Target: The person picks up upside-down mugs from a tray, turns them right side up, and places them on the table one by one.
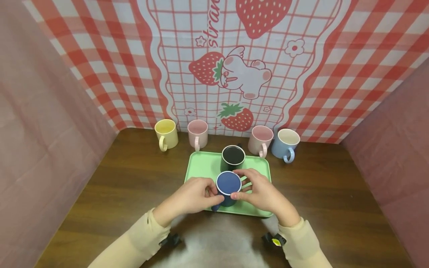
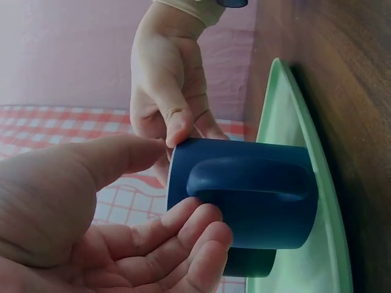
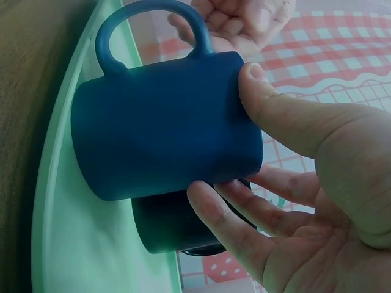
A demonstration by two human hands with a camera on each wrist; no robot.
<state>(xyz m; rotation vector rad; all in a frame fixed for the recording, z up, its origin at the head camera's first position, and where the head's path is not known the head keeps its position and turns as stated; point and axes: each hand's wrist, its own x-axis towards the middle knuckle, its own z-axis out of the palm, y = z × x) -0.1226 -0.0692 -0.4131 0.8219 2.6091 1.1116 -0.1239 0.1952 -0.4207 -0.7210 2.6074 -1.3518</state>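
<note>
A dark blue mug (image 1: 229,184) with a white rim stands upright at the near side of the light green tray (image 1: 201,163), its handle turned toward the near left. My right hand (image 1: 259,190) grips the mug near its rim, thumb on the near side and fingers around the right side. My left hand (image 1: 197,195) is by the handle, thumb near the rim and fingers loosely bent beside the mug's wall. Just behind, a black mug (image 1: 233,155) stands on the tray, partly hidden in both wrist views.
Along the back of the wooden table (image 1: 134,186) stand a yellow mug (image 1: 166,134), two pink mugs, one left (image 1: 198,134) and one right (image 1: 260,139), and a light blue mug (image 1: 285,144). A checked strawberry cloth (image 1: 234,111) hangs behind them.
</note>
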